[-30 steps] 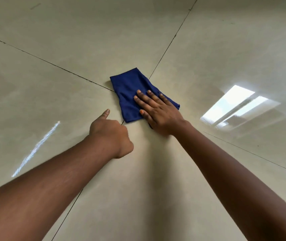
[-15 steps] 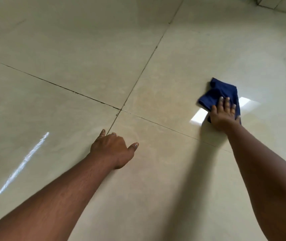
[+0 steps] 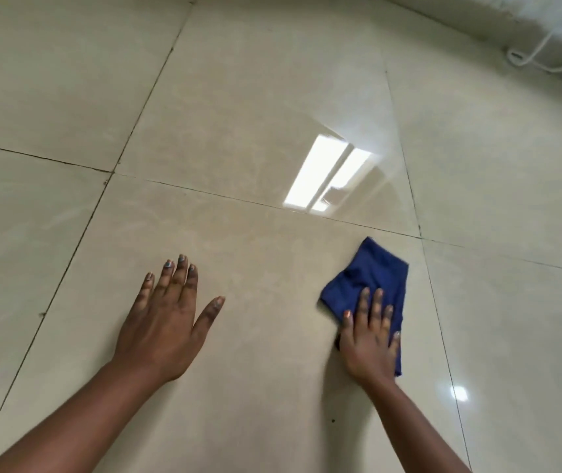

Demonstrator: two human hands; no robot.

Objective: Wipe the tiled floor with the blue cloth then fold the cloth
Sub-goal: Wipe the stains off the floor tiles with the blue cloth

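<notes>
Left hand: my left hand (image 3: 163, 322) lies palm down on the tiled floor (image 3: 255, 80), fingers stretched out and thumb spread to the side, with nothing under it or in it.
Right hand: my right hand (image 3: 370, 339) presses flat on the blue cloth (image 3: 371, 271), fingers straight and slightly apart; it pins the cloth down without gripping it.
Blue cloth: bunched and loosely doubled over, on the same large tile as both hands, near that tile's far right corner, just short of the grout lines (image 3: 423, 261) that cross there. Its far part sticks out past my fingertips; a strip shows beside my little finger.
Spacing: the two hands are well apart, with bare tile between them.
Floor: glossy beige tiles; a bright window reflection (image 3: 330, 172) sits on the next tile beyond the cloth.
Far right corner: a white cable (image 3: 539, 52) lies along the wall base.
</notes>
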